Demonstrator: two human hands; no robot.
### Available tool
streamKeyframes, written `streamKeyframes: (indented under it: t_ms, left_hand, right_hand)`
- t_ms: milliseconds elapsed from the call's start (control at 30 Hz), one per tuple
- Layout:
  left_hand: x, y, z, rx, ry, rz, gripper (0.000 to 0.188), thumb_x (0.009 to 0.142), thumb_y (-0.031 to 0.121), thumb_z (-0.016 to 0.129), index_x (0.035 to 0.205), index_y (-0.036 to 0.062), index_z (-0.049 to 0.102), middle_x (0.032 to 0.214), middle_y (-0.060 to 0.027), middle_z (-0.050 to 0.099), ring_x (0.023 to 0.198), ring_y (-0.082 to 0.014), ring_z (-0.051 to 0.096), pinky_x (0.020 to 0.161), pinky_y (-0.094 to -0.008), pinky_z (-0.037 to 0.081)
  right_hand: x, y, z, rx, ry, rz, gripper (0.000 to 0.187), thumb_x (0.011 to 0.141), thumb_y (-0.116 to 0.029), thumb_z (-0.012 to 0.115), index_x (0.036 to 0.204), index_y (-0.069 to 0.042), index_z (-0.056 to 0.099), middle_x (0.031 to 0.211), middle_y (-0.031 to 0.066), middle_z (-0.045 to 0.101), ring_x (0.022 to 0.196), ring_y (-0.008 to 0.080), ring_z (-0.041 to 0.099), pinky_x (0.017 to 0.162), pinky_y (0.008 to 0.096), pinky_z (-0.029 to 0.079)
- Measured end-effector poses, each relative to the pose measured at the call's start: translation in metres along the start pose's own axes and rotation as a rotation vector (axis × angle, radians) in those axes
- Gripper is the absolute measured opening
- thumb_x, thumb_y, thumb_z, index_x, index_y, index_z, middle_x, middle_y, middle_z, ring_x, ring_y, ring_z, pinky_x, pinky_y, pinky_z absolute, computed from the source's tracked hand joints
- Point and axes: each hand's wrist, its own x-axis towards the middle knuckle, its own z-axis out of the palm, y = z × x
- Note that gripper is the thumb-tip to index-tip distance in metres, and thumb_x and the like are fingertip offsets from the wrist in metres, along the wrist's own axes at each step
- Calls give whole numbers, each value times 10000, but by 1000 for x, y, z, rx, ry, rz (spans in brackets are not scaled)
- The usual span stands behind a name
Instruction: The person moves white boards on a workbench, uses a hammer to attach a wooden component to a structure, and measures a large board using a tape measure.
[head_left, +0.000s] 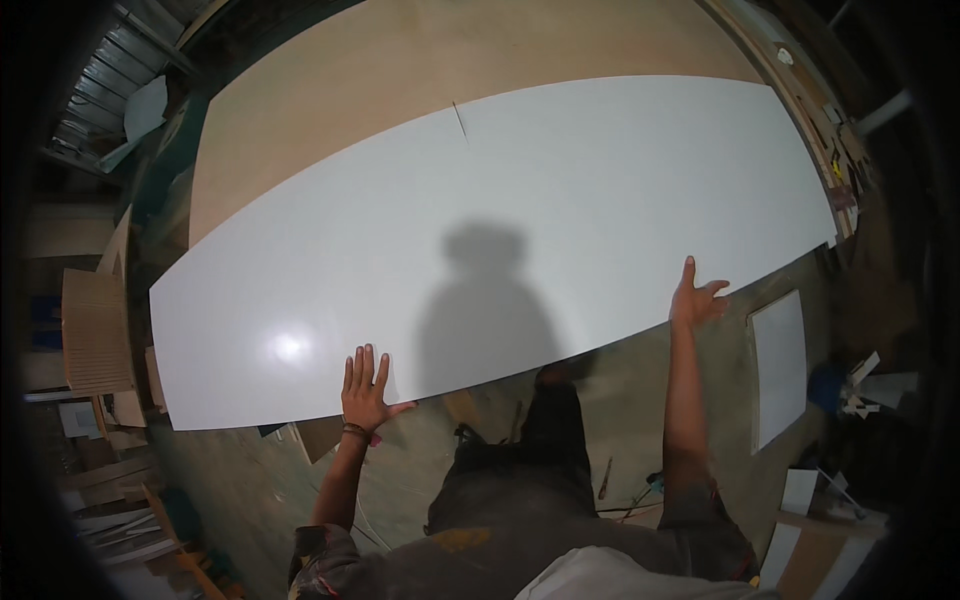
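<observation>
A large glossy white board lies across a brown sheet, its near edge facing me. My left hand rests on the board's near edge, fingers stretched out flat on top and thumb pointing right along the edge. At the near edge further right is my right hand, its thumb on the white surface and its other fingers spread at the rim, some partly hidden. Neither hand has anything wrapped in its fingers. A thin dark line marks the board's far edge. My shadow falls across its middle.
A smaller white panel leans at the right. Corrugated cardboard stands at the left, above stacked strips. Offcuts lie at the far right. Near my legs on the floor are cables and a thin tool.
</observation>
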Motion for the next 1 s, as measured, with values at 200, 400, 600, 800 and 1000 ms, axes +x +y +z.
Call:
streamKeyframes:
  t_ms: [200, 400, 600, 800, 1000]
  left_hand:
    - [-5, -4, 1, -32, 14, 20, 1142, 703, 784, 687, 1530, 49, 405, 1580, -285, 346, 1475, -458, 324, 1198, -601, 262]
    - [-1, -7, -5, -92, -1, 14, 1138, 682, 702, 773, 1531, 42, 399, 1589, -277, 336, 1480, -457, 314, 1205, -600, 251]
    - [5, -13, -3, -117, -2, 7, 1145, 654, 633, 831, 1539, 56, 391, 1605, -262, 317, 1500, -435, 286, 1218, -587, 233]
    - [19, -14, -2, -115, -22, -2, 1161, 634, 596, 865, 1555, 89, 375, 1622, -235, 301, 1517, -404, 263, 1237, -562, 210]
    - [10, -13, 2, -138, 6, -13, 1148, 629, 559, 884, 1549, 85, 387, 1622, -227, 306, 1512, -401, 275, 1233, -560, 226]
  right_hand:
    - [2, 12, 4, 20, -11, 22, 1251, 818, -819, 575, 1592, 54, 125, 1580, 444, 97, 1525, 517, 3, 1227, 593, -16]
    - [0, 8, 6, -8, -17, 4, 1257, 823, -823, 559, 1585, 75, 120, 1570, 461, 90, 1525, 520, 1, 1219, 609, -30]
    - [-1, -4, 11, -27, -30, 2, 1257, 830, -832, 531, 1577, 93, 124, 1565, 471, 83, 1526, 517, -18, 1216, 605, -48]
    - [8, -10, 17, -131, -13, 31, 1223, 853, -858, 440, 1591, 61, 114, 1575, 447, 122, 1524, 526, 28, 1202, 633, -60]
    - [-4, -18, 13, -205, -57, 43, 1191, 868, -860, 387, 1597, 43, 122, 1588, 432, 110, 1529, 517, 14, 1195, 639, -88]
